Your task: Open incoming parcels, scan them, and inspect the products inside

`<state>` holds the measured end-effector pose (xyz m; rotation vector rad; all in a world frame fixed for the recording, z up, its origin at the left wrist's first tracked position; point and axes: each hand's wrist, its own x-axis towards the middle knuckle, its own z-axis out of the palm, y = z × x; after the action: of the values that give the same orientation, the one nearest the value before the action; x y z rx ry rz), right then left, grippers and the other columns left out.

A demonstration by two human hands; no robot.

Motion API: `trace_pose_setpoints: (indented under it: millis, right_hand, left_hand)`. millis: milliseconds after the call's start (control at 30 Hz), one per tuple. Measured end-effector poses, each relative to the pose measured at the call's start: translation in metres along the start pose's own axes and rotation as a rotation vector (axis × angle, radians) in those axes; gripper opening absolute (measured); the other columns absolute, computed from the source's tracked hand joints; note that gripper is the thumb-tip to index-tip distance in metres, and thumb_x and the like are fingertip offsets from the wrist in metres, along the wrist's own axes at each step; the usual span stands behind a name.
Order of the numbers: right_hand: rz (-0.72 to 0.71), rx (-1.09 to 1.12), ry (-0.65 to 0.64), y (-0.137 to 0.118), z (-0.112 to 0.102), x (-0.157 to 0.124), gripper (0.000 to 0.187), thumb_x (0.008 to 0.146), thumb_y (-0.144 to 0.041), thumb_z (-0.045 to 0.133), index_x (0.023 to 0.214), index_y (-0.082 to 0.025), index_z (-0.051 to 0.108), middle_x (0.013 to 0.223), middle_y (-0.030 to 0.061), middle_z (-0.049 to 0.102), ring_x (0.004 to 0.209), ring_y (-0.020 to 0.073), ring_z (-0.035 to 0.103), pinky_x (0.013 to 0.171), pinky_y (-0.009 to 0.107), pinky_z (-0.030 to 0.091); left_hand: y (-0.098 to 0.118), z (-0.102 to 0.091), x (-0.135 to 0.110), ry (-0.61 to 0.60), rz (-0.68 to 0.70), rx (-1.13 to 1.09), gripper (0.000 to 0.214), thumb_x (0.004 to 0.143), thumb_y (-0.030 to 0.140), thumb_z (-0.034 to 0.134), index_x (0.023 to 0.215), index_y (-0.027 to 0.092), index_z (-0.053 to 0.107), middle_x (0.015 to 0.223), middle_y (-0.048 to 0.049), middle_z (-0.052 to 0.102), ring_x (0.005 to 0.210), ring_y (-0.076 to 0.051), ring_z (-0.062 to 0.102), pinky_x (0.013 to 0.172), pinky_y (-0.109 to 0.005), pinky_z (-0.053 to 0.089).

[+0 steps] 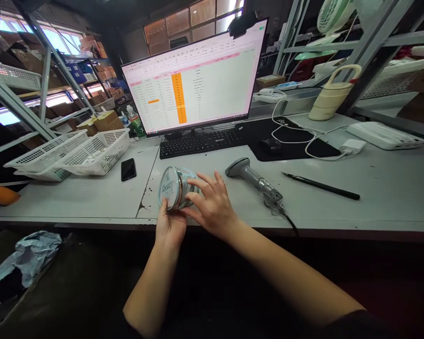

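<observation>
A round clear jar (175,187) with a silver lid printed "Sbeauty" lies tipped on its side above the desk's front edge. My left hand (169,226) grips it from below, thumb up on the lid's rim. My right hand (212,205) lies against the jar's right side, fingers curled over its body. A grey barcode scanner (256,181) rests on the desk just right of my right hand, its cable running over the front edge.
A black phone (128,169) and two white mesh baskets (92,153) sit at the left. Behind are a black keyboard (201,141), a monitor (194,80) showing a spreadsheet, a mouse pad (286,141) and white cables. A black pen (321,186) lies at the right.
</observation>
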<state>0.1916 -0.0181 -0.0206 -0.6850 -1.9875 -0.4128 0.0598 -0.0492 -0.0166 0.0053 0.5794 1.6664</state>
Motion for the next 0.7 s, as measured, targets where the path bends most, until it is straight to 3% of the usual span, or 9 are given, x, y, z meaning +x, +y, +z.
trace_pose_setpoints:
  millis: [267,400,500,567,700]
  right_hand:
    - [-0.063,-0.013,0.051,-0.002,0.000,-0.007,0.005,0.093,-0.029,0.066,0.091,-0.024,0.065,0.092,-0.0020,0.074,0.110,0.0245,0.062,0.126,0.059,0.011]
    - [-0.067,0.076,-0.058,0.003,-0.007,-0.006,0.012,0.097,-0.023,0.057,0.088,-0.024,0.065,0.088,-0.0022,0.075,0.108,0.0189,0.067,0.128,0.054,0.005]
    - [0.069,0.203,-0.146,0.010,-0.011,-0.004,0.018,0.097,-0.023,0.053,0.083,-0.025,0.065,0.084,-0.0014,0.075,0.088,0.0161,0.071,0.128,0.052,0.014]
    - [0.221,0.300,-0.122,0.014,-0.014,-0.003,0.019,0.094,-0.024,0.054,0.079,-0.024,0.064,0.078,-0.0020,0.074,0.072,0.0145,0.069,0.126,0.054,0.021]
    - [0.506,0.523,-0.039,0.018,-0.018,0.003,0.017,0.092,-0.030,0.059,0.077,-0.023,0.063,0.073,-0.0045,0.070,0.060,0.0113,0.059,0.124,0.053,0.028]
  left_hand:
    - [0.001,-0.005,0.001,0.034,-0.001,-0.029,0.035,0.105,0.021,0.042,0.132,0.009,0.060,0.105,-0.0121,0.076,0.088,-0.018,0.073,0.077,-0.027,0.059]
    - [0.001,-0.010,0.003,0.027,0.039,-0.005,0.029,0.103,0.017,0.043,0.123,0.012,0.063,0.099,-0.0105,0.076,0.084,-0.016,0.072,0.077,-0.027,0.059]
    - [0.002,-0.019,0.006,-0.051,0.098,0.103,0.029,0.096,0.010,0.051,0.122,0.016,0.062,0.113,-0.0110,0.073,0.099,-0.017,0.072,0.086,-0.028,0.058]
    - [0.005,-0.028,0.006,-0.086,0.248,0.243,0.036,0.090,0.009,0.061,0.123,0.022,0.061,0.129,-0.0092,0.067,0.121,-0.018,0.064,0.099,-0.028,0.053]
    - [0.018,-0.040,0.002,-0.099,0.866,0.792,0.061,0.073,0.017,0.085,0.128,0.029,0.061,0.154,-0.0053,0.049,0.153,-0.022,0.029,0.124,-0.038,0.027]
